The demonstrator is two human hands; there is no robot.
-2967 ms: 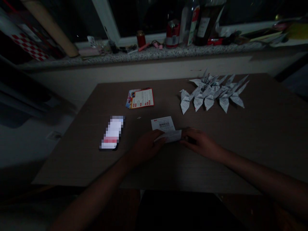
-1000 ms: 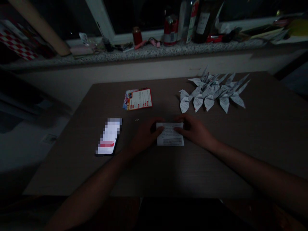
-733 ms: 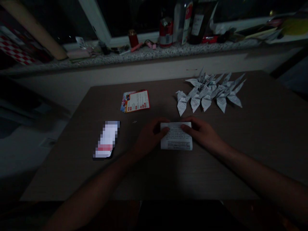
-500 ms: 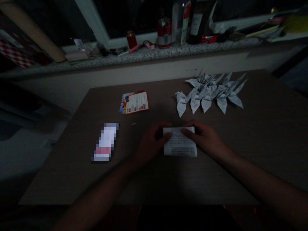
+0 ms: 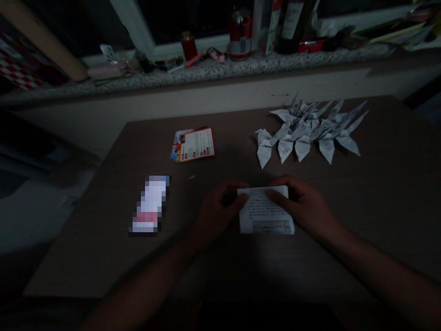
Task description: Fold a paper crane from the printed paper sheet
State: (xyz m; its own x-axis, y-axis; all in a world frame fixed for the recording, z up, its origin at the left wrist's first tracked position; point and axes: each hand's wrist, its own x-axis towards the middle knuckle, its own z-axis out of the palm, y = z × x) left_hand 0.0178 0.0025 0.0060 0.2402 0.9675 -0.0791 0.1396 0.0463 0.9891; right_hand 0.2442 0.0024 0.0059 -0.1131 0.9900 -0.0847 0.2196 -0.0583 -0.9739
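A small printed sheet of paper [image 5: 267, 212], seemingly folded, is between my two hands over the table. My left hand [image 5: 223, 204] grips its upper left corner, thumb on the front and fingers behind. On the upper right, my right hand [image 5: 301, 200] pinches the sheet the same way, its thumb lying across the print. The fingertips behind the paper are hidden. Beyond my hands, several folded paper cranes [image 5: 303, 145] made from printed paper stand crowded together.
A lit phone [image 5: 149, 204] lies on the wooden table [image 5: 165, 266] at the left. Behind it sits a small stack of printed cards [image 5: 196, 145]. Along the back, a stone windowsill [image 5: 138, 85] bears a red can [image 5: 240, 37], a dark bottle [image 5: 291, 27] and a red jar [image 5: 189, 46].
The camera view has shifted a little. Both hands still hold the paper by its upper corners, and the sheet appears slightly larger and lower to the right.
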